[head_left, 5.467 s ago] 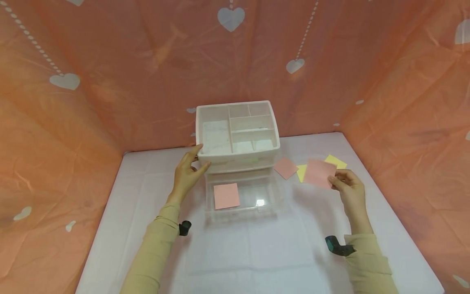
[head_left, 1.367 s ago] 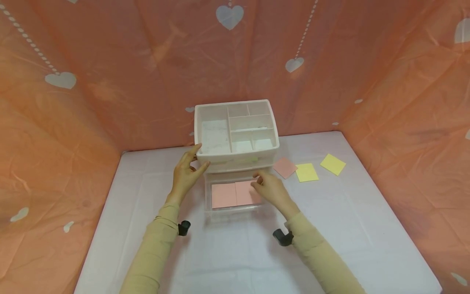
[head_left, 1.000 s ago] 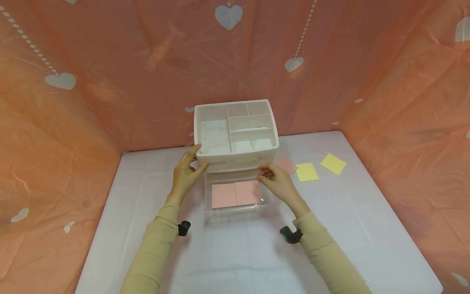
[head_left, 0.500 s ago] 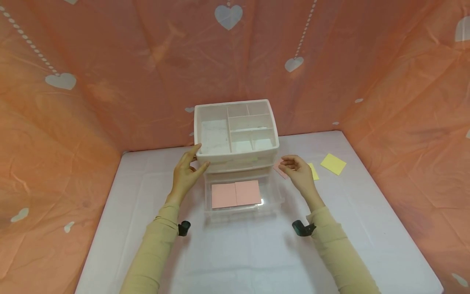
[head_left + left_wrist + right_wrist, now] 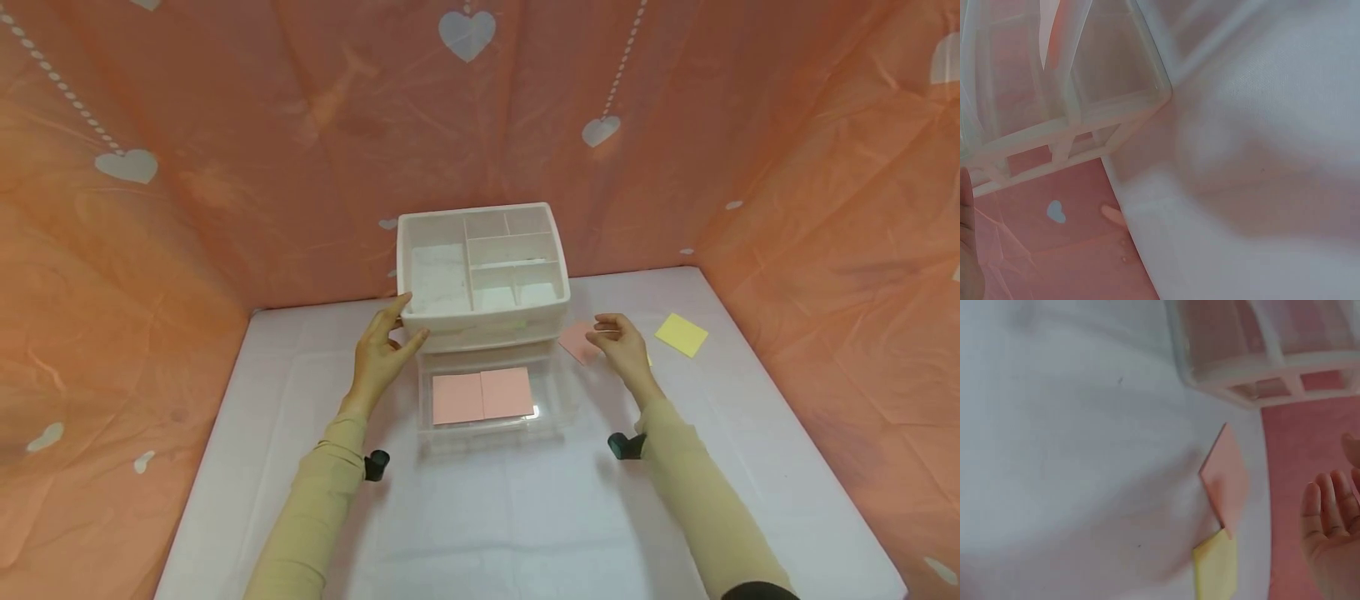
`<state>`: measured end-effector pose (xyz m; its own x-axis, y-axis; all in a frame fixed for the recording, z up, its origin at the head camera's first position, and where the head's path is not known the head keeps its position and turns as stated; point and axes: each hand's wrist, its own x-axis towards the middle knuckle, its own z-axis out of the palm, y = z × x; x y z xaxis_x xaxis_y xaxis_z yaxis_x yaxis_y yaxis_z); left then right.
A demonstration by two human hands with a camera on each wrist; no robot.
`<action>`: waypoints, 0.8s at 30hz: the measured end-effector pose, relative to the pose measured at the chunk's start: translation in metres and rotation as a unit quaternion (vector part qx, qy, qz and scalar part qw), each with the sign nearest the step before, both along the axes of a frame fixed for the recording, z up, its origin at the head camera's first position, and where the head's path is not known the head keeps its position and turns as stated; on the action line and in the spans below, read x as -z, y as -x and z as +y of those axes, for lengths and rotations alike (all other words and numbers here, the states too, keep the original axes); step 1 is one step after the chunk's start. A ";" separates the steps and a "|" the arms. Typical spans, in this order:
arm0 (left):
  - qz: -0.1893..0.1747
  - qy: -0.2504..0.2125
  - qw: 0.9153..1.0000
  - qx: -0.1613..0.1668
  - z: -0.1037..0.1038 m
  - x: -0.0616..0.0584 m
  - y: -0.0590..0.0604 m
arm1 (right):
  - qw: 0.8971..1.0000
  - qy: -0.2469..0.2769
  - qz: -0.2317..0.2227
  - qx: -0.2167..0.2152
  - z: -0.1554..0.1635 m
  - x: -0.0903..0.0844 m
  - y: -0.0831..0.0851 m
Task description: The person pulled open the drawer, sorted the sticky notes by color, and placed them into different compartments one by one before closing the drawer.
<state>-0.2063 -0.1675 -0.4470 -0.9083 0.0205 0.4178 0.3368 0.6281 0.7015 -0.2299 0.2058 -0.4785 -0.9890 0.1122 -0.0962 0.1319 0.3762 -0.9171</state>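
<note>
A white plastic drawer organizer [image 5: 480, 325] stands at the back, its clear lower drawer [image 5: 551, 392] pulled out. Two pink sticky note pads lie side by side in that drawer, a left pad [image 5: 457, 398] and a right pad [image 5: 506, 393]. My left hand [image 5: 380, 354] holds the organizer's front left corner, forefinger at the rim and thumb at the front. My right hand [image 5: 621, 348] hovers with loosely bent fingers and holds nothing. Near its fingertips lies another pink pad [image 5: 577, 342]. A yellow pad [image 5: 1216, 565] touches that one in the right wrist view; the head view mostly hides it.
Farther right on the white-covered table [image 5: 510, 525] lies a second yellow pad [image 5: 681, 335]. The organizer's top tray [image 5: 438, 275] is split into several compartments. Orange cloth with hearts [image 5: 322, 167] closes off the back and both sides.
My right hand has carried a pink pad into the drawer beside the first one and let go. It has since drawn back right, over the loose pads. My left hand has stayed put.
</note>
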 end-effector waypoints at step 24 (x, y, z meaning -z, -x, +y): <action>0.007 0.020 1.000 -0.003 0.000 -0.001 0.000 | 0.990 -0.071 -0.112 -0.043 0.023 0.048 0.015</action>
